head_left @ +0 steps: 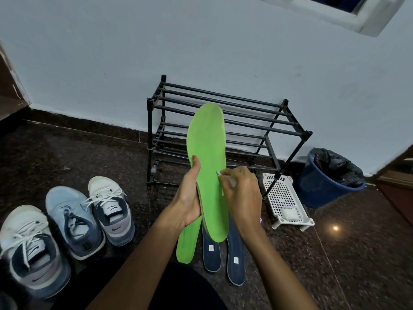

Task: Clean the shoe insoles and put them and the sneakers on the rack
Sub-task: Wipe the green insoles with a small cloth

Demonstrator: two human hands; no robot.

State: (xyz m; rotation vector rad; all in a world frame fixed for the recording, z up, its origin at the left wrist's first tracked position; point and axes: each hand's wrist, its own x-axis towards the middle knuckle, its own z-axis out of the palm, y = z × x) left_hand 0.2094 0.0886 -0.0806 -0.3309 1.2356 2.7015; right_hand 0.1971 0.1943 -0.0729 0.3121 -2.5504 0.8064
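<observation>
Left hand (pixel 189 198) grips the insole (pixel 206 139) at its 9 o'clock edge; right hand (pixel 242 196) pinches a small white wipe (pixel 220 173) on the 3 o'clock edge. Insole stands heel at 6, toe at 12, pointing to the rack (pixel 268 126) beyond; both hands equally near.

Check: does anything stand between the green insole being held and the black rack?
Nothing visible does. The green insole, gripped by the left hand, is right before the rack, whose visible bars are bare.
</observation>
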